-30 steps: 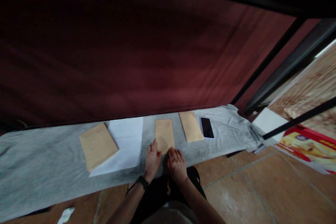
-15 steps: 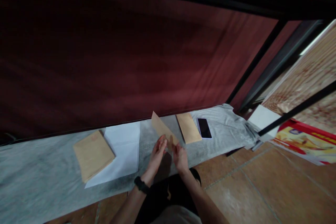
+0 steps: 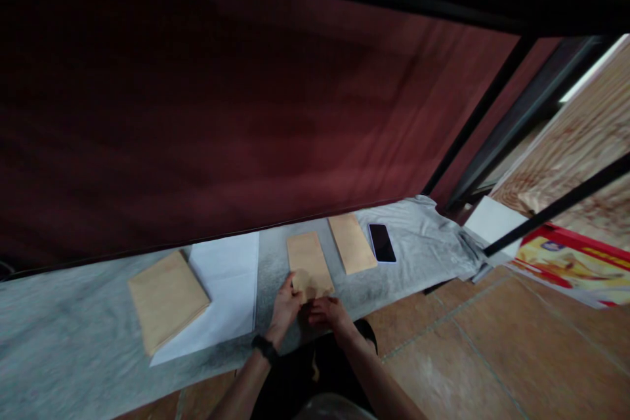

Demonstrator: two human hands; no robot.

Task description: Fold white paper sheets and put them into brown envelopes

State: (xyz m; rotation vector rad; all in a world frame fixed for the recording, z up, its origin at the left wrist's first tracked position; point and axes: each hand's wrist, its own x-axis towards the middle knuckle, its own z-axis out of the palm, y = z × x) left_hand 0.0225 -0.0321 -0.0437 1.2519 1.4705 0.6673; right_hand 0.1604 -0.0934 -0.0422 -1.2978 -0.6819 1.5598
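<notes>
A brown paper envelope (image 3: pixel 309 259) lies nearly flat on the grey cloth in front of me, its near edge lifted towards my body. My left hand (image 3: pixel 285 305), with a dark watch on the wrist, pinches its near left corner, thumb on top. At the near edge, the curled fingers of my right hand (image 3: pixel 327 312) grip the paper; the fingertips are dim and partly hidden. Just right of it is a second brown envelope (image 3: pixel 352 243), lying flat. To the left, a stack of brown envelopes (image 3: pixel 167 298) rests partly over white paper sheets (image 3: pixel 229 289).
A phone (image 3: pixel 382 243) with a dark screen lies right of the second envelope. The grey cloth (image 3: pixel 73 328) covers a long, low surface against a dark red panel (image 3: pixel 246 111). A red and yellow box (image 3: pixel 571 266) stands on the tiled floor (image 3: pixel 467 341) at the right.
The envelope between my hands has gone from raised and tilted to nearly flat on the cloth. Both hands have come down towards my body, to its near edge.
</notes>
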